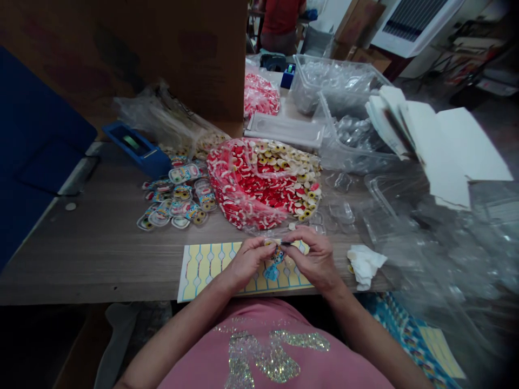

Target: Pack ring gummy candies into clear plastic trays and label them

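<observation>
My left hand (248, 260) and my right hand (314, 256) meet over the table's near edge, both pinched on a small clear candy packet (275, 254) with a blue and yellow label. Under them lies a yellow sticker sheet (205, 267). Just beyond is a big open bag of red, white and yellow gummy candies (263, 181). To its left, a pile of finished small packets (178, 200) rests on the wood table (101, 243).
A blue tape dispenser (138, 147) sits at the back left beside a clear plastic bag (162, 116). Clear bins of plastic shells (336, 86), white cardboard (441, 140) and a crumpled tissue (365, 265) crowd the right. Another person (281, 21) stands far behind.
</observation>
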`<state>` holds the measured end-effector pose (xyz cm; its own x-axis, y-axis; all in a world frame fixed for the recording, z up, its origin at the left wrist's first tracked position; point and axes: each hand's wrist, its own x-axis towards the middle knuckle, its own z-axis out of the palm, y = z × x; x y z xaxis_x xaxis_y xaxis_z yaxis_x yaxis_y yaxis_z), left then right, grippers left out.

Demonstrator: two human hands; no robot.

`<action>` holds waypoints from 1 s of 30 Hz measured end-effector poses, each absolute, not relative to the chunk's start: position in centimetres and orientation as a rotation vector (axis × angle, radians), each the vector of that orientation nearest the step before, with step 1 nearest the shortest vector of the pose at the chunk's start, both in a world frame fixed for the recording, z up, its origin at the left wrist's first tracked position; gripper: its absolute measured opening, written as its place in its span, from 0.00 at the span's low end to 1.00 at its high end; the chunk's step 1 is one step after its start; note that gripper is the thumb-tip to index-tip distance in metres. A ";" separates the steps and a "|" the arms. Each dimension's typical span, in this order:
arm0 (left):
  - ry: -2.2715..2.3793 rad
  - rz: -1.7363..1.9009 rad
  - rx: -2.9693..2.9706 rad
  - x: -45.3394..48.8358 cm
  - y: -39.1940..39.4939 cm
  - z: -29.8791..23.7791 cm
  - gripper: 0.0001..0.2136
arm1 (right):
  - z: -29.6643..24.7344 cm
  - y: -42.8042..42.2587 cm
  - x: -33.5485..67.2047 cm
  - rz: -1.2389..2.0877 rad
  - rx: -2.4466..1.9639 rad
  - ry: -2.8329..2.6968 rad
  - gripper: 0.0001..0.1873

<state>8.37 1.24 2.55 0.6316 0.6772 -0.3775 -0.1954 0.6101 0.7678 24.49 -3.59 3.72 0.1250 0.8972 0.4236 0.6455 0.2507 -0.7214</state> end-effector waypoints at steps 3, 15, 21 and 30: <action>0.730 0.557 0.744 8.4 1.2 2.6 0.09 | 3.7 -3.7 24.4 0.316 -1.472 -1.622 0.04; 0.811 0.636 0.773 8.7 0.9 2.4 0.11 | 4.0 -4.0 23.9 0.099 -1.451 -1.674 0.10; 0.802 0.659 0.819 8.6 0.9 2.6 0.11 | 4.6 -3.8 23.6 0.063 -1.482 -1.661 0.08; 0.748 0.587 0.736 8.3 1.1 2.2 0.13 | 3.5 -3.3 24.8 0.804 -1.344 -1.295 0.03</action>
